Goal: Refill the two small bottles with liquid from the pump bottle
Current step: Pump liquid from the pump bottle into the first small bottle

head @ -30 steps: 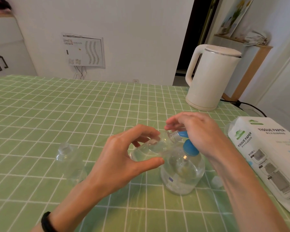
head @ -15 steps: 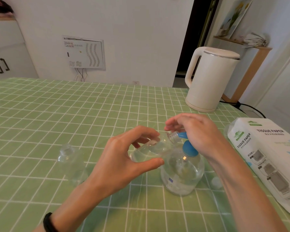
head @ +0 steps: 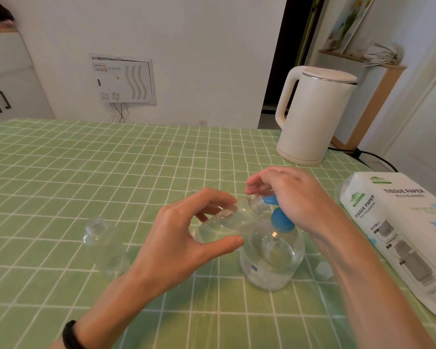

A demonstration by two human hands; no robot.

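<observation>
Pump bottle of clear plastic stands upright on the green checked tablecloth, at about five o'clock from the middle of the view. The right hand lies over its blue pump head, palm down on the top. Its fingers are loosely bent and reach past the nozzle toward nine o'clock, and they close round nothing that shows. The left hand pinches a small bottle between the thumb below and the fingers above. It holds the bottle off the cloth, tilted, with the open mouth up toward two o'clock, right against the nozzle tip. A second small bottle stands on the cloth at nine o'clock from the pump bottle, well apart from both hands, and its top looks capped. A small pale cap lies at three o'clock of the pump bottle, just beside the right forearm. A white kettle stands at twelve o'clock, and a pack of tissue paper lies farther out at three o'clock.
</observation>
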